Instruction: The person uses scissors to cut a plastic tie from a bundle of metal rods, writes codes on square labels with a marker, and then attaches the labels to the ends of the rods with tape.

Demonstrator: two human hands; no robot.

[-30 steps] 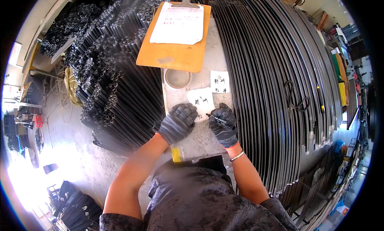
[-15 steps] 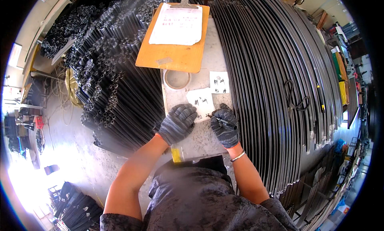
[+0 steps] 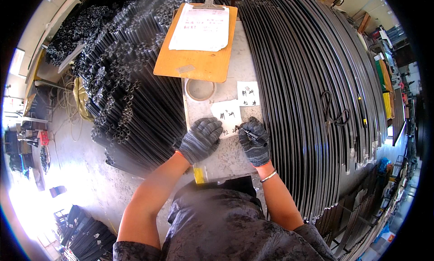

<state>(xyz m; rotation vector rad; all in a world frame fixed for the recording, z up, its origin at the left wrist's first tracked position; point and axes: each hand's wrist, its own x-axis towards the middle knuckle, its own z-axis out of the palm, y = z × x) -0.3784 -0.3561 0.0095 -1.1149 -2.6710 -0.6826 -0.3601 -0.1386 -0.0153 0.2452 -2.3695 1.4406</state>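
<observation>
In my right hand [image 3: 255,145], gloved in grey-striped knit, is a black marker [image 3: 254,137], its tip at the lower right corner of a white paper slip [image 3: 224,112] with black handwriting. My left hand [image 3: 201,139], in a matching glove, lies flat with its fingers on that slip's left edge. Just beyond, to the right, a second written slip [image 3: 248,92] lies beside the first. A tape roll [image 3: 200,99] rests on the grey work surface [image 3: 217,163] left of the slips. Farther off lies a brown clipboard [image 3: 194,67] with written sheets [image 3: 199,30] under its metal clip.
A large stack of dark metal tubes [image 3: 149,98] stands close on the left. Long dark bars [image 3: 298,102] lie side by side at the right, with a looped black cord [image 3: 335,109] on them. Yellow tape [image 3: 199,174] sits at the surface's near edge.
The marker and my right hand have shifted very slightly, and more black strokes show at the slip's lower right corner. My left hand has stayed in place.
</observation>
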